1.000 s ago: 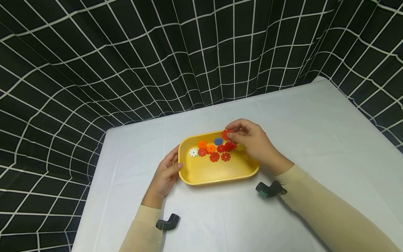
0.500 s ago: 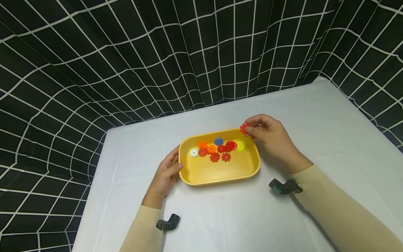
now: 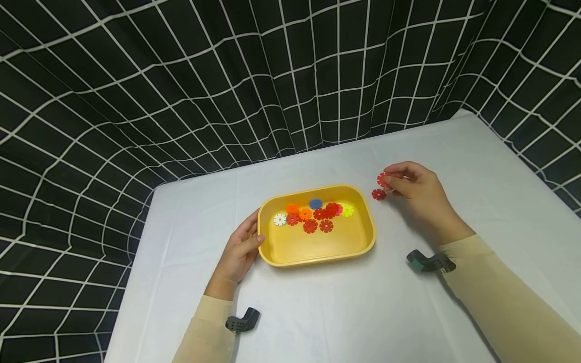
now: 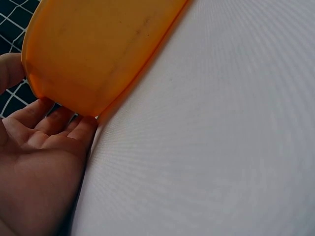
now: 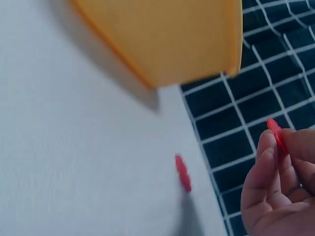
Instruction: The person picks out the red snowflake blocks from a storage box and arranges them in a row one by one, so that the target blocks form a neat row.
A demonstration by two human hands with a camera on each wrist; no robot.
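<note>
At the left end of a yellow plastic tray (image 3: 317,247), my left hand (image 3: 240,247) grips the wall, thumb over the rim and fingers along the outside. The left wrist view shows those fingertips against the tray's outer side (image 4: 93,59). To the right of the tray, my right hand (image 3: 415,191) pinches a red notched disc (image 3: 383,179) between thumb and fingers. A second red notched disc (image 3: 379,194) is just below it, outside the tray; in the right wrist view this disc (image 5: 182,173) appears edge-on, and whether it touches the cloth I cannot tell.
Inside the tray lie several notched discs: white (image 3: 280,220), orange (image 3: 305,214), blue (image 3: 315,203), yellow (image 3: 347,210) and red (image 3: 310,226). A white cloth (image 3: 290,312) covers the table. Behind it hangs a black curtain (image 3: 272,75) with white grid lines.
My right hand has moved right from over the tray to beyond its right end, with the red disc. A second red disc now shows apart below it. My left hand stays put.
</note>
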